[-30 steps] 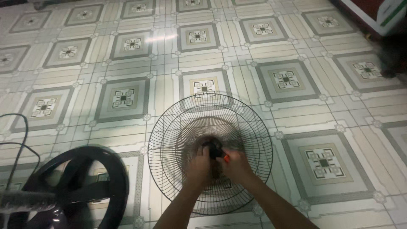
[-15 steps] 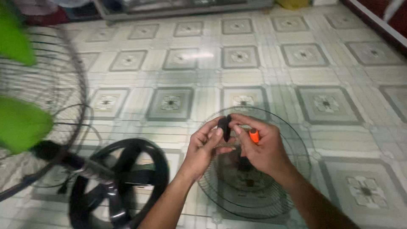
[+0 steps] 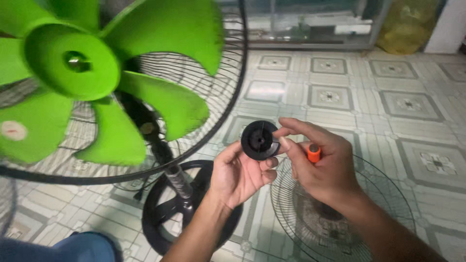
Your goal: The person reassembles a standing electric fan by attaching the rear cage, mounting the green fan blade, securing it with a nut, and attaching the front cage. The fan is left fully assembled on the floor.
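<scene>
The left hand (image 3: pixel 240 174) cupped a round black plastic cap (image 3: pixel 258 140) from below, fingers curled about its rim, while the right hand (image 3: pixel 320 167) pinched the cap's edge with thumb and forefinger and kept an orange-handled tool (image 3: pixel 313 152) tucked in its palm. The cap was held above the patterned tiled floor (image 3: pixel 388 106). Below lay a round wire fan guard (image 3: pixel 340 213). To the left stood a black round fan base (image 3: pixel 167 213) and green plastic fan blades (image 3: pixel 97 77).

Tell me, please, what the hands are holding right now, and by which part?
Both hands, left and right, pinch a round black cap by its rim. The right also grips an orange-handled tool by the handle.
</scene>
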